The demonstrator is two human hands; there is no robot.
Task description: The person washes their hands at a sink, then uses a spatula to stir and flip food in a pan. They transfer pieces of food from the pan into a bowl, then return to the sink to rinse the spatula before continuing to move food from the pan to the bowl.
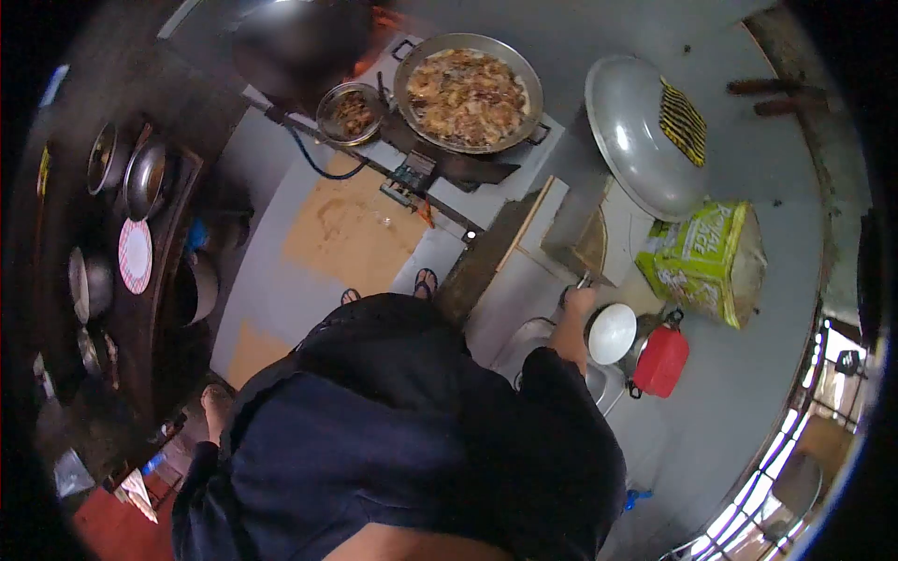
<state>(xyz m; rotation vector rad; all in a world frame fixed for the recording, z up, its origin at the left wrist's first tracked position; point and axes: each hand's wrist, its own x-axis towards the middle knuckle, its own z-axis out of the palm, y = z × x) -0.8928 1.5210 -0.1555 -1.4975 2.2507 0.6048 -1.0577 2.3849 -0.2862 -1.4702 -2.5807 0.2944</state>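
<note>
My right hand (578,299) reaches over the counter on the right, fingers closed. A short metal piece sticks out above the fist, but I cannot make out what it belongs to. Just beside that hand sits a white bowl (613,334), with a red container (661,361) farther right. Beyond the fist is a grey box-like recess (575,245) with a wooden strip along its edge. My left hand (216,411) is low at my left side, near the dark shelf (168,309); its fingers are too small and dim to read.
A wide pan of frying food (468,98) sits on the stove, beside a smaller bowl of food (351,114) and a dark wok (299,47) near flames. A large metal lid (636,131) leans beyond a green rice sack (702,257). Pots and a plate (136,255) line the left shelf.
</note>
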